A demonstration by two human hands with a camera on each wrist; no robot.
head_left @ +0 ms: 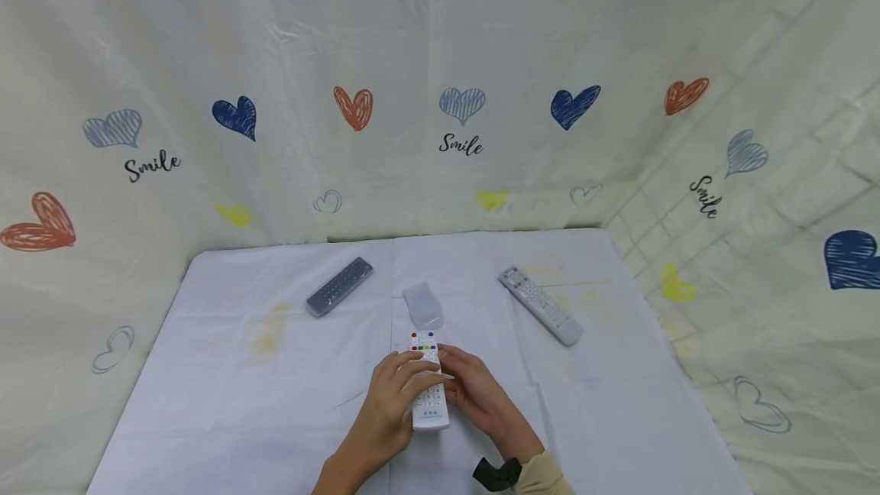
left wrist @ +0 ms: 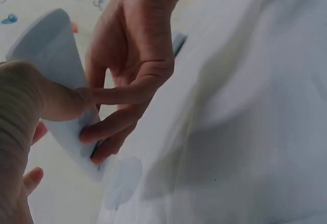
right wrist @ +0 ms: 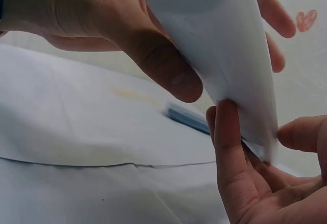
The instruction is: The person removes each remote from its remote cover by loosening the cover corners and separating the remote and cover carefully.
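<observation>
A white remote control [head_left: 430, 412] with several coloured buttons at its far end is held between both hands above the table. My left hand [head_left: 386, 405] grips it from the left, with fingers across the button face; its thumb [right wrist: 171, 73] lies along one side in the right wrist view. At the other side, my right hand [head_left: 481, 396] holds the far part, fingertips on the underside and thumb at the edge. In the left wrist view the remote's smooth back [left wrist: 56, 55] shows, and a dark line is visible beside the right fingertips. Just beyond the remote lies a translucent, pale, pouch-like piece [head_left: 424, 305].
A dark grey remote control [head_left: 340, 286] lies at the back left, and a light grey one [head_left: 541, 305] at the back right. White cloth covers the table [head_left: 220, 388]. A curtain with printed hearts [head_left: 406, 29] hangs behind and along the sides.
</observation>
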